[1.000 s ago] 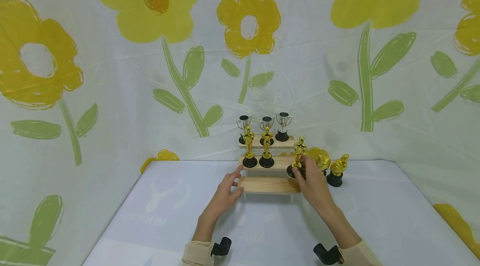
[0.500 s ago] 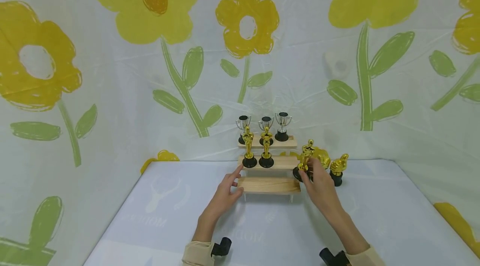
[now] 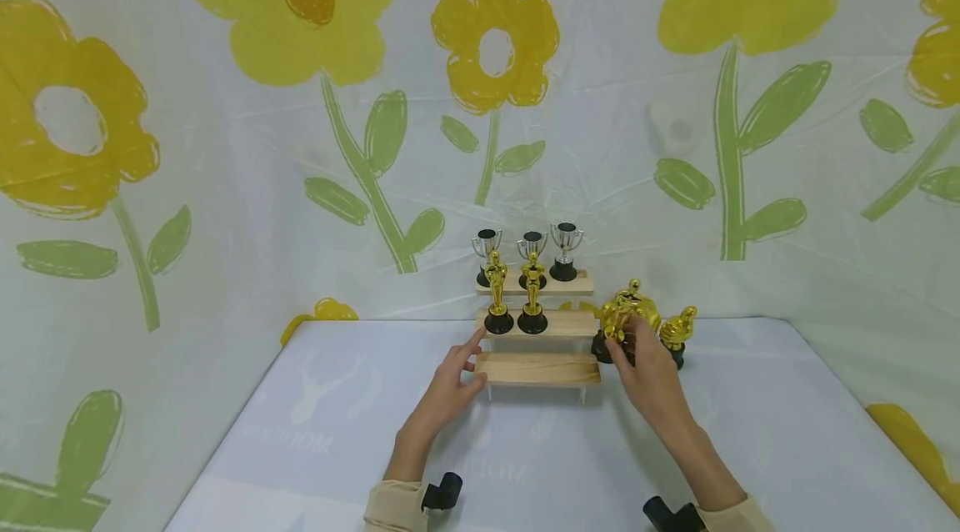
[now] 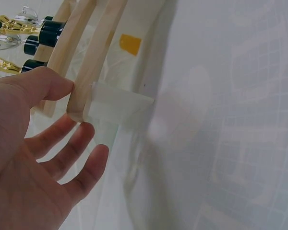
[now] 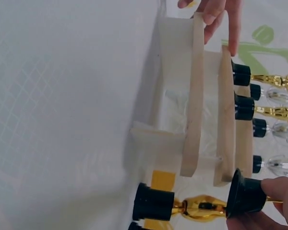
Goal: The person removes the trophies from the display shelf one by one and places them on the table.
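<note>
My right hand (image 3: 648,357) pinches a gold figurine trophy (image 3: 617,317) low on its body, right of the three-tier wooden stand (image 3: 536,368). In the right wrist view its black base (image 5: 246,195) shows above the table, apart from the shelves. My left hand (image 3: 446,386) touches the stand's left end with fingers spread; in the left wrist view the thumb meets the bottom shelf's (image 4: 89,81) end. On the middle shelf stand two gold figurine trophies (image 3: 497,286). The top shelf bears three silver cup trophies (image 3: 566,240) with black bases.
Right of the stand, a squat gold trophy (image 3: 677,330) stands on the white-covered table (image 3: 337,432). Another gold trophy (image 5: 201,208) stands beside it, partly hidden behind the right hand in the head view. A flower-patterned curtain (image 3: 600,140) hangs behind the table.
My right hand has carried the gold figurine trophy rightward, from beside the middle shelf's right end to in front of the gold trophies. The left hand stays at the stand.
</note>
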`<state>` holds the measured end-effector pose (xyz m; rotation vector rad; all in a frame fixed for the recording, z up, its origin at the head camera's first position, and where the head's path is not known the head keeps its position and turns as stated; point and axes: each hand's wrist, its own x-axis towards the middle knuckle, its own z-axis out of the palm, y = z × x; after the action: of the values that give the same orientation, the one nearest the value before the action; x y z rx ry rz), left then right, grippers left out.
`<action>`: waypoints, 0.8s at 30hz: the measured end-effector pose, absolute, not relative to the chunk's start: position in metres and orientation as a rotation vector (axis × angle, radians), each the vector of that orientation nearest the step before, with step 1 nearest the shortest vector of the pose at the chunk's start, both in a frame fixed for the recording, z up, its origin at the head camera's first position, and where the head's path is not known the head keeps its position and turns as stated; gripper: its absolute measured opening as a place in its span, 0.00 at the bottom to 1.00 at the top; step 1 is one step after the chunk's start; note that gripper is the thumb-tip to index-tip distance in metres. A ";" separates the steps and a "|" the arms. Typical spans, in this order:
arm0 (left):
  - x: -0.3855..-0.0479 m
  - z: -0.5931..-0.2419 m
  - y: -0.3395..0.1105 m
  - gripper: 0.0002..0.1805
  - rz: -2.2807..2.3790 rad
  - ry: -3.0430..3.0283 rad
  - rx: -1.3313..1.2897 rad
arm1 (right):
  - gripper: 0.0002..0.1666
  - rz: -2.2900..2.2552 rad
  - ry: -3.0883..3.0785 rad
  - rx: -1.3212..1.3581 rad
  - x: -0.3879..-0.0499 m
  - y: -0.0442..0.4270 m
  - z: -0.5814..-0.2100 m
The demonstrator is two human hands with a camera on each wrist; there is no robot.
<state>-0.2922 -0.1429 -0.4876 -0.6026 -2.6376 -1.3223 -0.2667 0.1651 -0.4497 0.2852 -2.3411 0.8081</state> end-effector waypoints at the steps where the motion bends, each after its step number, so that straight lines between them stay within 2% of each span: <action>1: -0.292 -0.487 -0.143 0.39 -1.319 -2.640 -0.601 | 0.24 0.810 -2.338 0.287 -0.267 0.166 -0.450; 24: -0.294 -0.488 -0.143 0.39 -1.311 -2.639 -0.606 | 0.19 0.799 -2.419 0.242 -0.269 0.176 -0.475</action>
<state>-0.2936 -0.1429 -0.4884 -0.6058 -2.6395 -1.3112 -0.2692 0.1758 -0.4754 0.2419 -2.4186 0.7994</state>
